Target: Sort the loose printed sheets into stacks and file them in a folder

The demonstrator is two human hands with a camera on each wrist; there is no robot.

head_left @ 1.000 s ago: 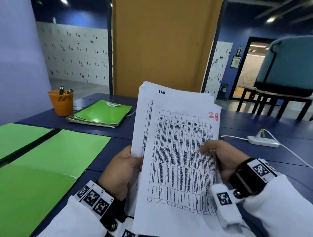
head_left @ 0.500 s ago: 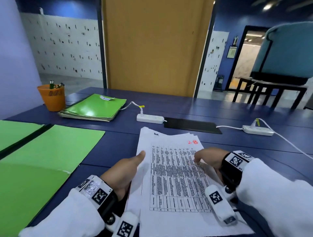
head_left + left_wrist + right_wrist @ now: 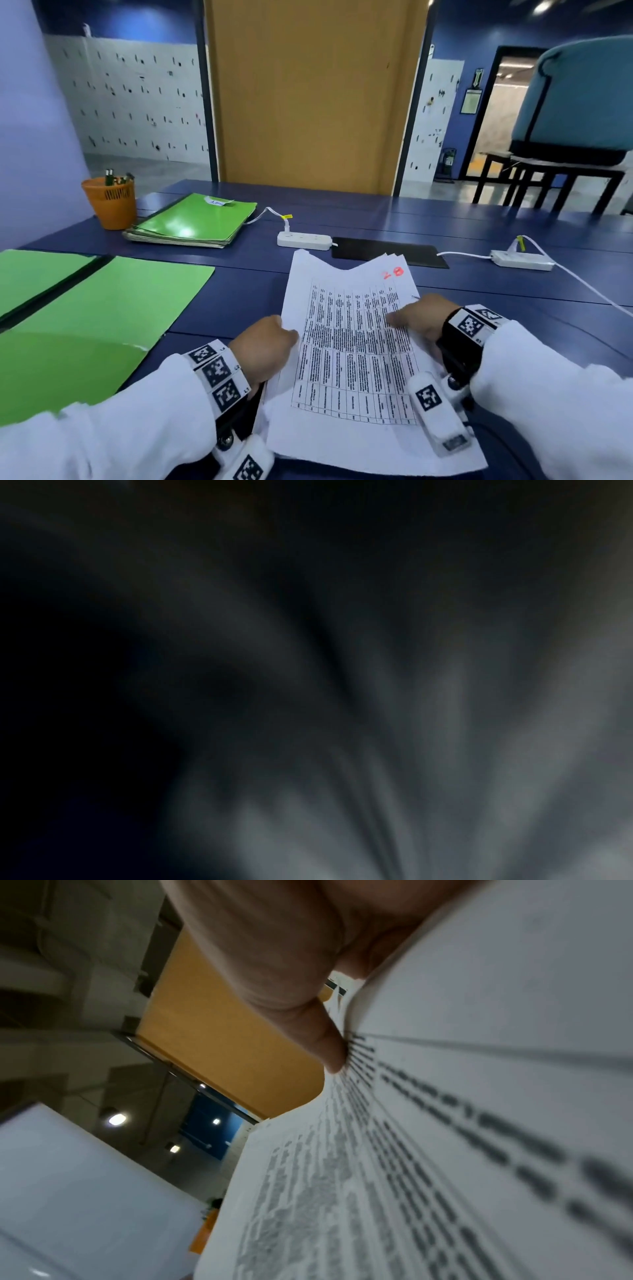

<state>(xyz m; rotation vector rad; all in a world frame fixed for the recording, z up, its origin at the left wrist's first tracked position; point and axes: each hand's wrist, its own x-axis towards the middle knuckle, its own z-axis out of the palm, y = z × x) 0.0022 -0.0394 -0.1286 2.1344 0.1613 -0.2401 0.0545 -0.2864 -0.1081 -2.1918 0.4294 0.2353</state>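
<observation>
A stack of printed sheets (image 3: pixel 349 363), its top page a table with a red "28", lies near the front of the blue table (image 3: pixel 479 301), bowed so that its far edge dips in the middle. My left hand (image 3: pixel 267 342) grips its left edge, thumb on top. My right hand (image 3: pixel 418 318) pinches the right edge; the thumb (image 3: pixel 325 1047) presses on the print (image 3: pixel 411 1150), and the fingers below are hidden. An open green folder (image 3: pixel 102 308) lies flat to the left. The left wrist view is dark and blurred.
At the back left stand an orange pen cup (image 3: pixel 109 202) and a pile of closed green folders (image 3: pixel 195 219). Two white power strips (image 3: pixel 303 240) (image 3: pixel 522 260) with cables and a black pad (image 3: pixel 387 251) lie beyond the sheets. A second green folder (image 3: pixel 34 274) lies at far left.
The stack was upright in the air, then came down flat onto the table. My left hand, briefly flat beside it, now grips the left edge, and the stack bows.
</observation>
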